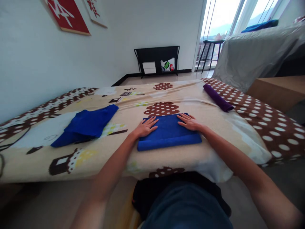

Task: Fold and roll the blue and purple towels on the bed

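A folded blue towel (168, 133) lies on the patterned blanket (133, 108) right in front of me. My left hand (145, 126) rests flat on the towel's left edge, fingers stretched out. My right hand (190, 122) lies flat on its right part, fingers spread. Neither hand grips anything. A second blue towel (88, 124), loosely folded, lies to the left. A rolled purple towel (217, 97) sits at the far right of the bed.
The bed's near edge runs just under the folded towel. A white wall is on the left. A black rack (157, 60) stands at the far wall, a stool (209, 52) by the window, and covered furniture (254, 54) and a wooden surface (278, 90) on the right.
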A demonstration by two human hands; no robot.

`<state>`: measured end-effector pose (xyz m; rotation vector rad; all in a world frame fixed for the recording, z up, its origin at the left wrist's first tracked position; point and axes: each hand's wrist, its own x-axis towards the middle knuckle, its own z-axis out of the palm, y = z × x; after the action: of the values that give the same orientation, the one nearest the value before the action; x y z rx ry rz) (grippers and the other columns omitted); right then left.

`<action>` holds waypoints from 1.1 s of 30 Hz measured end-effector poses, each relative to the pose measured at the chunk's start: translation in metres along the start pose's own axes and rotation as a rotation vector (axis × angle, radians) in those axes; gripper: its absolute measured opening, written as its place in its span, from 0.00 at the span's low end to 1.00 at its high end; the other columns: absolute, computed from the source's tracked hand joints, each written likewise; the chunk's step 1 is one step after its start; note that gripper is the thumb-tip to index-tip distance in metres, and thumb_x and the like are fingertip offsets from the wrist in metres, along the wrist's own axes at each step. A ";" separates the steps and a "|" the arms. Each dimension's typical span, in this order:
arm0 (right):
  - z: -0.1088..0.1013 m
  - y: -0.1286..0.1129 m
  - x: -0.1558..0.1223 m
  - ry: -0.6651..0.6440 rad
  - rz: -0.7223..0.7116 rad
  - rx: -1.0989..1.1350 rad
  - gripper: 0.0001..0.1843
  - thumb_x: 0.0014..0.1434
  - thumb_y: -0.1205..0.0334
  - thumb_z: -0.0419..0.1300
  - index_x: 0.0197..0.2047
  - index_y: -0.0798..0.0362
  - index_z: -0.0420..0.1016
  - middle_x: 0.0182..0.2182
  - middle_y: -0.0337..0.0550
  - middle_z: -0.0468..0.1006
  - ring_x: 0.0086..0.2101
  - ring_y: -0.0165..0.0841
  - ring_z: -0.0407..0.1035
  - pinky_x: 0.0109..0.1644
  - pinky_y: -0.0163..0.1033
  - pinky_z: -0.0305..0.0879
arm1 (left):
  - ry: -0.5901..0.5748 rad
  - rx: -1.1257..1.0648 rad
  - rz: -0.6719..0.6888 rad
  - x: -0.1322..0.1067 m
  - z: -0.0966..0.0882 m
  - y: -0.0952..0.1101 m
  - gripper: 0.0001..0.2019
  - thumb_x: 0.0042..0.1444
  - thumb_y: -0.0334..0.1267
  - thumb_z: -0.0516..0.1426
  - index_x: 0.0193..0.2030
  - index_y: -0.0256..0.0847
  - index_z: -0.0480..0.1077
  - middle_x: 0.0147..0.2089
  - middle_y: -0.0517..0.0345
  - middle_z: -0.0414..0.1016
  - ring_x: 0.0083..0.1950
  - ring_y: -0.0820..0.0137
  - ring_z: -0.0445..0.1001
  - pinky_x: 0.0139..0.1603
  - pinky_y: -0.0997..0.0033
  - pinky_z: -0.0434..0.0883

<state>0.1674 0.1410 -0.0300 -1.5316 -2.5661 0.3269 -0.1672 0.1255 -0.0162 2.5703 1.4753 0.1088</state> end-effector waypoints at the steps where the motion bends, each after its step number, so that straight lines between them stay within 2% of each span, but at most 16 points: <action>1: -0.002 0.010 -0.006 0.010 0.033 0.007 0.39 0.68 0.37 0.36 0.75 0.45 0.45 0.73 0.41 0.42 0.72 0.40 0.37 0.74 0.55 0.33 | 0.031 -0.002 -0.037 -0.006 -0.001 -0.007 0.31 0.67 0.59 0.41 0.74 0.56 0.48 0.78 0.60 0.42 0.78 0.61 0.43 0.74 0.46 0.41; 4: -0.007 0.030 -0.023 0.037 0.096 0.032 0.38 0.68 0.37 0.37 0.75 0.45 0.47 0.73 0.41 0.44 0.72 0.38 0.38 0.74 0.53 0.34 | 0.147 -0.012 -0.135 -0.025 -0.005 -0.021 0.30 0.67 0.57 0.42 0.73 0.50 0.54 0.76 0.54 0.50 0.76 0.59 0.49 0.73 0.45 0.47; 7: -0.008 0.037 -0.049 0.088 0.164 0.057 0.36 0.70 0.40 0.35 0.75 0.46 0.47 0.73 0.42 0.45 0.72 0.38 0.38 0.73 0.55 0.38 | 0.288 -0.027 -0.194 -0.053 -0.008 -0.020 0.28 0.69 0.52 0.40 0.69 0.42 0.61 0.74 0.48 0.56 0.75 0.60 0.52 0.72 0.50 0.54; 9: -0.006 0.036 -0.076 0.164 0.203 0.085 0.34 0.71 0.45 0.34 0.75 0.47 0.47 0.73 0.45 0.46 0.71 0.39 0.40 0.72 0.57 0.43 | 0.472 -0.071 -0.200 -0.082 -0.009 -0.009 0.26 0.69 0.47 0.39 0.65 0.40 0.64 0.72 0.47 0.60 0.74 0.63 0.55 0.71 0.55 0.57; 11: -0.004 0.030 -0.107 0.303 0.174 0.132 0.32 0.72 0.47 0.36 0.73 0.47 0.53 0.71 0.46 0.52 0.70 0.39 0.47 0.71 0.55 0.48 | 0.678 -0.115 -0.155 -0.115 -0.006 0.009 0.21 0.69 0.44 0.42 0.59 0.43 0.69 0.68 0.50 0.67 0.70 0.63 0.62 0.69 0.56 0.60; 13: -0.002 0.019 -0.137 0.429 0.056 0.172 0.27 0.71 0.49 0.42 0.69 0.44 0.61 0.68 0.45 0.61 0.67 0.39 0.55 0.69 0.53 0.54 | 0.761 -0.096 -0.065 -0.145 0.000 0.029 0.16 0.66 0.41 0.48 0.55 0.47 0.71 0.62 0.53 0.72 0.66 0.62 0.67 0.68 0.55 0.61; 15: 0.001 0.005 -0.157 0.444 -0.079 0.168 0.23 0.70 0.51 0.48 0.66 0.41 0.66 0.64 0.43 0.68 0.64 0.39 0.61 0.66 0.53 0.57 | 0.670 -0.011 0.017 -0.164 0.007 0.047 0.17 0.63 0.36 0.51 0.57 0.50 0.70 0.61 0.55 0.73 0.65 0.61 0.68 0.67 0.53 0.61; 18: 0.008 -0.013 -0.165 0.385 -0.147 0.121 0.21 0.69 0.55 0.51 0.63 0.41 0.69 0.59 0.42 0.73 0.59 0.39 0.66 0.64 0.53 0.58 | 0.534 0.062 0.066 -0.167 0.018 0.063 0.22 0.61 0.32 0.51 0.61 0.50 0.67 0.60 0.55 0.75 0.63 0.61 0.70 0.64 0.54 0.62; 23: 0.017 -0.020 -0.152 0.420 -0.103 0.079 0.20 0.63 0.60 0.57 0.58 0.43 0.72 0.54 0.41 0.76 0.54 0.38 0.70 0.60 0.50 0.58 | 0.553 0.021 -0.014 -0.150 0.027 0.065 0.19 0.59 0.29 0.51 0.56 0.47 0.70 0.55 0.54 0.77 0.57 0.61 0.73 0.59 0.56 0.64; 29: 0.015 -0.020 -0.133 0.501 -0.043 0.058 0.14 0.57 0.64 0.57 0.46 0.46 0.77 0.43 0.41 0.81 0.49 0.39 0.71 0.60 0.52 0.52 | 0.515 0.043 -0.083 -0.134 0.020 0.063 0.17 0.56 0.28 0.52 0.50 0.45 0.70 0.51 0.52 0.77 0.53 0.59 0.73 0.54 0.55 0.63; 33: 0.007 -0.020 -0.130 0.499 -0.061 0.052 0.12 0.58 0.63 0.56 0.43 0.48 0.78 0.39 0.42 0.81 0.46 0.40 0.70 0.58 0.53 0.51 | 0.446 0.090 -0.059 -0.128 0.007 0.064 0.18 0.54 0.27 0.51 0.50 0.44 0.69 0.49 0.51 0.77 0.51 0.58 0.73 0.54 0.54 0.63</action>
<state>0.2104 0.0164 -0.0321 -1.3098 -2.1862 -0.0010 -0.1767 -0.0173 -0.0081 2.6882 1.7300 0.6603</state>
